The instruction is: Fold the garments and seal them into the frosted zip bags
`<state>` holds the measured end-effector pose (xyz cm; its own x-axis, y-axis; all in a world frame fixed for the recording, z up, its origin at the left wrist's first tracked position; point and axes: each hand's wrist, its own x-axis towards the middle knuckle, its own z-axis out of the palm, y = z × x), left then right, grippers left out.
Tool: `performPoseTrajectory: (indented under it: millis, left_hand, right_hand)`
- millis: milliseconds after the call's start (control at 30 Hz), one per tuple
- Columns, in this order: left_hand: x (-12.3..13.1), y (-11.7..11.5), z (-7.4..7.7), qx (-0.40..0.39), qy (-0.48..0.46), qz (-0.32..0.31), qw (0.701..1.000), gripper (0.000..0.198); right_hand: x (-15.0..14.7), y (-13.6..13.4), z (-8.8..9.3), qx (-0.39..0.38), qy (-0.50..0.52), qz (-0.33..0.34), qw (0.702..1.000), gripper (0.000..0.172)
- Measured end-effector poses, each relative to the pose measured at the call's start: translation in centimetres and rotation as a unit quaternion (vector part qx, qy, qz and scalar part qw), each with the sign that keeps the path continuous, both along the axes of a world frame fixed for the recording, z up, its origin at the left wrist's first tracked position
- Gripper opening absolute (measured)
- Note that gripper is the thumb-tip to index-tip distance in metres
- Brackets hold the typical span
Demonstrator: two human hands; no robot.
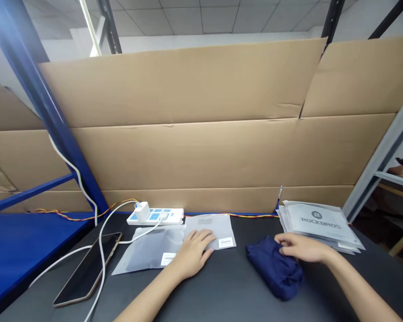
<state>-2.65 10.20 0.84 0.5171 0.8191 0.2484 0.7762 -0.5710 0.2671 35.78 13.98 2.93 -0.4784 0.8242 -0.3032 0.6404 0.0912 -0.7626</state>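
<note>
On a dark tabletop (221,297), left hand (193,252) flat and open, palm down across two overlapping frosted plastic bags (206,235), nothing clenched or gripped. White label (225,242) on the nearer corner of one bag. Right hand (304,248) on top of a crumpled navy cloth bundle (273,268), fingers slightly curled against the fabric, no telling whether in a grip or only a touch. Just behind the bundle, a stack of gray printed bags (319,223) marked ROCKBROS. Farther left, a black tablet (87,268) lying flat with a white cable (102,255) across it, and a white power strip (154,216) with a plug in it. Along the back, tall cardboard sheets (188,147) against a blue shelf frame (50,134).
</note>
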Motion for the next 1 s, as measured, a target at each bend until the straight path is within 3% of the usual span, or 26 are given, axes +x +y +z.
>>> performPoseTrajectory:
  millis: [167,300,433,500,567,667,733,800,900,967,1000]
  left_hand:
    - [-0.9,1.0,-1.4,0.037,-0.007,0.033,0.999,0.031]
    - [0.1,-0.3,0.8,0.055,-0.027,0.011,0.998,0.026]
    - [3.1,-3.7,3.1,0.029,-0.046,-0.036,0.998,0.025]
    - [5.1,-5.5,2.3,0.011,-0.035,-0.077,0.996,0.037]
    - [6.8,-6.6,0.3,0.034,0.002,-0.112,0.993,0.05]
    - [8.2,-7.0,-2.1,0.07,0.05,-0.117,0.989,0.034]
    - [8.2,-6.8,-1.9,0.047,0.036,-0.125,0.99,0.032]
    - [7.6,-6.7,-0.2,0.008,0.01,-0.125,0.992,0.025]
    - [5.8,-7.2,2.4,-0.034,-0.013,-0.079,0.996,0.015]
    - [3.9,-7.9,2.4,-0.054,-0.035,-0.036,0.997,0.016]
    - [2.7,-8.3,1.7,-0.06,-0.051,-0.013,0.997,0.018]
  right_hand:
    - [-3.4,-1.5,-1.8,-0.167,0.064,0.068,0.981,0.02]
    - [-6.5,-3.0,-3.3,-0.257,0.099,0.108,0.955,0.039]
    - [-8.1,-3.7,-3.4,-0.296,0.115,0.132,0.939,0.05]
    - [-8.4,-3.9,-3.2,-0.298,0.112,0.145,0.937,0.052]
    - [-8.4,-4.0,-3.1,-0.297,0.101,0.158,0.936,0.054]
    - [-8.1,-4.1,-3.0,-0.294,0.093,0.166,0.937,0.054]
    - [-7.7,-3.9,-2.8,-0.295,0.088,0.17,0.936,0.054]
    - [-7.0,-3.5,-2.5,-0.296,0.079,0.175,0.935,0.055]
    - [-5.9,-2.9,-1.7,-0.28,0.065,0.163,0.944,0.052]
    - [-5.3,-2.7,-1.2,-0.26,0.053,0.149,0.953,0.047]
    - [-5.1,-2.7,-1.1,-0.248,0.042,0.145,0.957,0.045]
